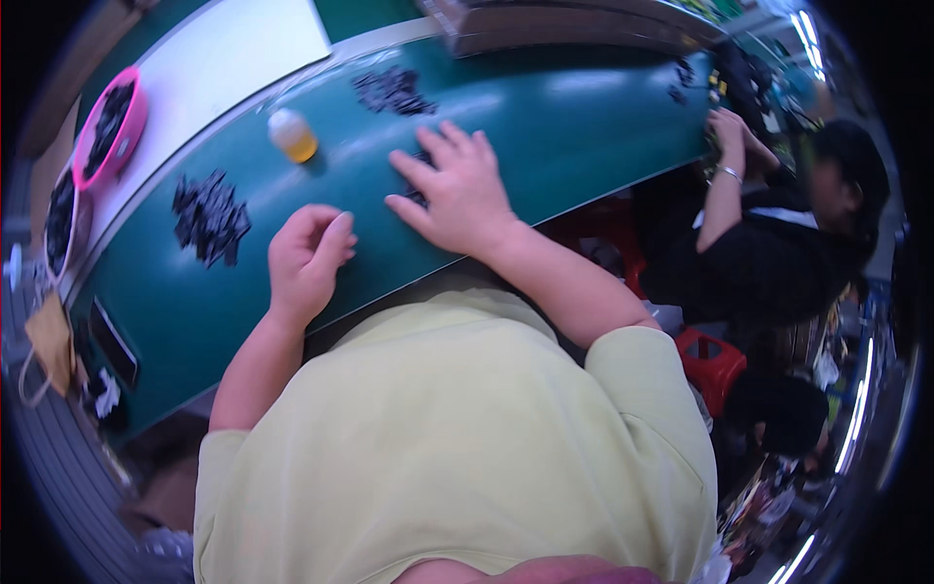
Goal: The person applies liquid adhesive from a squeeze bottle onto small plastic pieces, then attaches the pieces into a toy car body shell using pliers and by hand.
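Right hand (pixel 465 200) splayed empty over black pieces (pixel 416 195) right of the bottle (pixel 293 134), probably gathering, gotta close next; left hand (pixel 305 261) half-curled, can't tell contents.

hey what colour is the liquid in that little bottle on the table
The liquid is amber yellow, seen best in the head view.

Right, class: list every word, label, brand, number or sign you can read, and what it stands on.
No text can be read.
Dark pieces to the left of the left hand: no lettering visible.
Bottle with amber liquid: no readable label.
Clutter at lower right: too small and blurred to tell.
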The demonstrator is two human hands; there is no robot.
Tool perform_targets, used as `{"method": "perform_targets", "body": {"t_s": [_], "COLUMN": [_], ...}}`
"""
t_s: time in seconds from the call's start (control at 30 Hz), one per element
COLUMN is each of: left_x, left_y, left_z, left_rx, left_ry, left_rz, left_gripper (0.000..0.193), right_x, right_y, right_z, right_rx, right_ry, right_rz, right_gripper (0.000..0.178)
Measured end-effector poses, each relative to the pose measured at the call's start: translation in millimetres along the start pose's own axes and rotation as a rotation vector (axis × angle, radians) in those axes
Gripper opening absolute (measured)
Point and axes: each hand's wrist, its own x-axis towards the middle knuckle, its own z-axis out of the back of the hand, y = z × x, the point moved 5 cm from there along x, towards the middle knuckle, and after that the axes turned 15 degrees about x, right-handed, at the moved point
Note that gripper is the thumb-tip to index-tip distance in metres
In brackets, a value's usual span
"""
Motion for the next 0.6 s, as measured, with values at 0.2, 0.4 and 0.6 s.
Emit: {"method": "perform_targets", "body": {"t_s": [0.2, 0.4, 0.6], "left_x": [2.8, 3.1, 1.6], "left_y": [-2.7, -5.4, -1.7], "left_z": [-5.8, -7.9, -10.7], "left_rx": [0.042, 0.125, 0.242], "left_ry": [0.021, 0.004, -0.037], "left_rz": [-0.027, -0.064, -0.126], "left_gripper": [0.011, 0.01, 0.011], "right_x": [-10.0, -18.4, -29.8], "right_y": [-16.7, -53.1, -111.2], "right_z": [14.3, 39.8, 71.7], "right_rx": [0.089, 0.051, -0.006], "right_ry": [-0.107, -0.132, -0.216], "right_rz": [0.045, 0.025, -0.037], "right_gripper": [0.024, 0.024, 0.024]}}
